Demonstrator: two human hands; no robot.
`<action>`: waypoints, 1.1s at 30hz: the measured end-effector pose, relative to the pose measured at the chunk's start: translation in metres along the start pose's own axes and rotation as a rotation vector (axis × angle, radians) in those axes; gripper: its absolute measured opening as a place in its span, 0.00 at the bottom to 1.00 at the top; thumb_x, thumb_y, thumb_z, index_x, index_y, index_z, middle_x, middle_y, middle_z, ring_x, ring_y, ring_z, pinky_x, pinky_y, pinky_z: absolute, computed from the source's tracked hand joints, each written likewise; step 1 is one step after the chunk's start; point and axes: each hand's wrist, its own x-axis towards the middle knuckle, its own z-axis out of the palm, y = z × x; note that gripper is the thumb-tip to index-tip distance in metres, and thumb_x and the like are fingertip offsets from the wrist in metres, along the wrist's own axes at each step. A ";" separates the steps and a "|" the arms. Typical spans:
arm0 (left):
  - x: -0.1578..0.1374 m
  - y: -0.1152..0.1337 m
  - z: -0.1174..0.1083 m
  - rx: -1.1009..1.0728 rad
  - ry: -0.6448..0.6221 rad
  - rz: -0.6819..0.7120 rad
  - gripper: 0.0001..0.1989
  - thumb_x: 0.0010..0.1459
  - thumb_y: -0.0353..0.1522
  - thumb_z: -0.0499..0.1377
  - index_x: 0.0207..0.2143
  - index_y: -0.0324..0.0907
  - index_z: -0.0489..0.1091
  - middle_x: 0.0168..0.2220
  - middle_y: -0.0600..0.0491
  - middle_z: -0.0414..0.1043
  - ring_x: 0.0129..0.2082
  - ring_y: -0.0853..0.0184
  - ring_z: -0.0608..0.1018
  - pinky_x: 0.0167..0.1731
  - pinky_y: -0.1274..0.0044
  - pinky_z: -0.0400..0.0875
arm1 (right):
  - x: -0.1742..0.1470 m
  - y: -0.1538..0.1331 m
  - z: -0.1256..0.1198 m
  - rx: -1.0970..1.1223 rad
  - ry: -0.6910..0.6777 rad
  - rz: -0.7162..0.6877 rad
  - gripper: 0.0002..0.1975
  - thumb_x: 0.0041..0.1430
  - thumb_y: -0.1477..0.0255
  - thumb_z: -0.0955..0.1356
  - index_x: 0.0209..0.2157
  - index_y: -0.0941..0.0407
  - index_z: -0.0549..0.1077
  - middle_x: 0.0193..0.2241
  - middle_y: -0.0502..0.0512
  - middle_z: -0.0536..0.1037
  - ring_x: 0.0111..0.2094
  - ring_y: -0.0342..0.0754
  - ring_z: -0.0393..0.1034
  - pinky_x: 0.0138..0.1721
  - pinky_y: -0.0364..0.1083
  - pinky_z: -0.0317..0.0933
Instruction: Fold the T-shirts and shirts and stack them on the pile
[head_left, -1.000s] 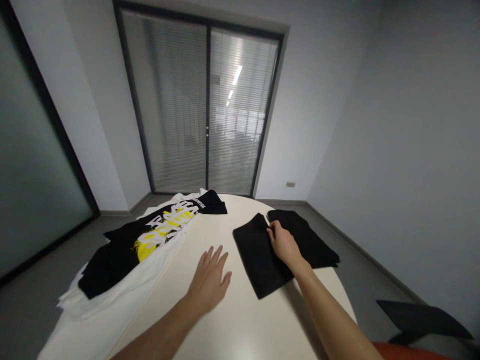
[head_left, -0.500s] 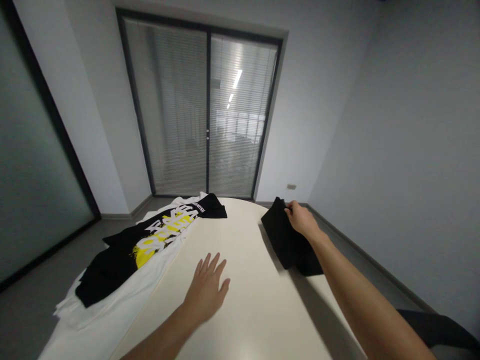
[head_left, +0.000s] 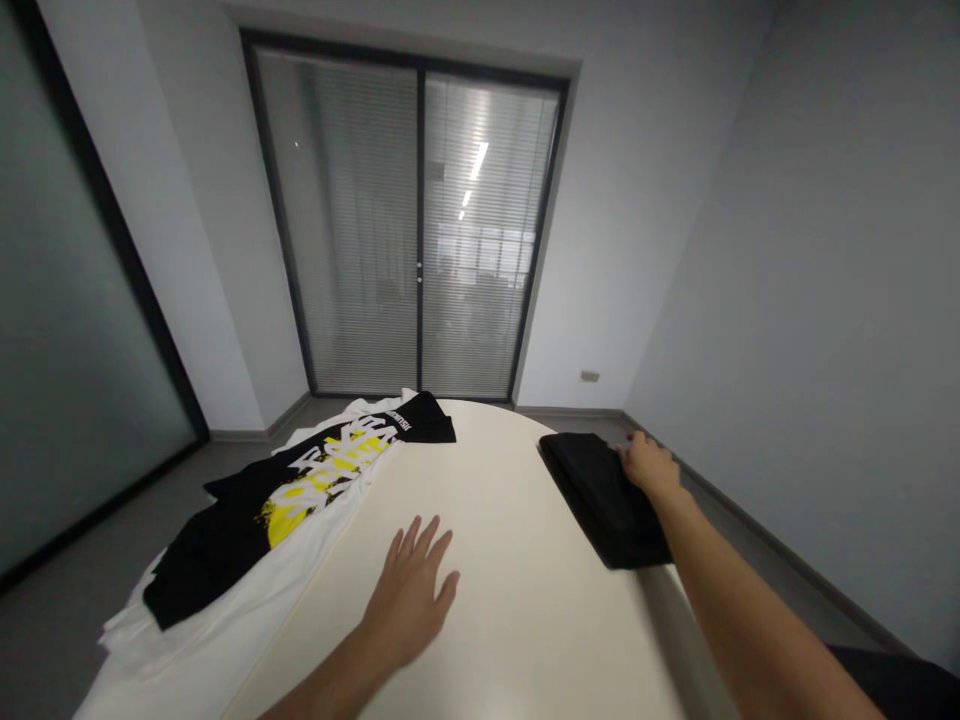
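Observation:
A folded black garment (head_left: 600,495) rests on the right side of the white table (head_left: 517,620), its kind hidden by the folding. My right hand (head_left: 651,468) is at the garment's far right edge, with the fingers closed on the cloth there. Palm down over the bare table sits my left hand (head_left: 409,590), fingers spread and holding nothing. To its left, a black T-shirt (head_left: 214,560) with white lettering and a yellow print lies over white cloth (head_left: 247,610) along the table's left edge.
The table's far edge curves round in front of a glass door (head_left: 420,230) with blinds. A wall socket (head_left: 589,377) is low on the wall behind. At the lower right is a dark object (head_left: 892,680), partly out of view.
My right hand has moved right and lower, and the black garment has gone from raised and tilted to lying flat on the table. My left hand stays nearly where it was.

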 end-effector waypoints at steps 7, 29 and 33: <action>0.000 0.001 0.000 -0.005 0.004 -0.008 0.26 0.67 0.41 0.48 0.64 0.46 0.62 0.69 0.50 0.52 0.70 0.53 0.52 0.67 0.55 0.47 | -0.024 -0.026 0.031 0.034 -0.104 -0.128 0.34 0.65 0.46 0.52 0.64 0.46 0.62 0.67 0.57 0.59 0.67 0.66 0.48 0.63 0.71 0.40; 0.019 -0.106 -0.065 0.155 0.453 -0.700 0.29 0.63 0.45 0.52 0.62 0.42 0.64 0.69 0.35 0.46 0.68 0.37 0.50 0.62 0.50 0.48 | -0.173 -0.123 0.041 0.181 -0.171 -0.329 0.26 0.68 0.55 0.56 0.60 0.51 0.66 0.65 0.60 0.62 0.65 0.61 0.51 0.61 0.65 0.45; 0.018 -0.137 -0.057 0.162 0.360 -0.834 0.29 0.64 0.45 0.48 0.62 0.42 0.65 0.65 0.34 0.56 0.65 0.40 0.58 0.61 0.51 0.47 | -0.186 -0.116 0.056 0.199 -0.159 -0.390 0.25 0.69 0.58 0.55 0.60 0.52 0.65 0.65 0.59 0.61 0.67 0.60 0.49 0.63 0.64 0.43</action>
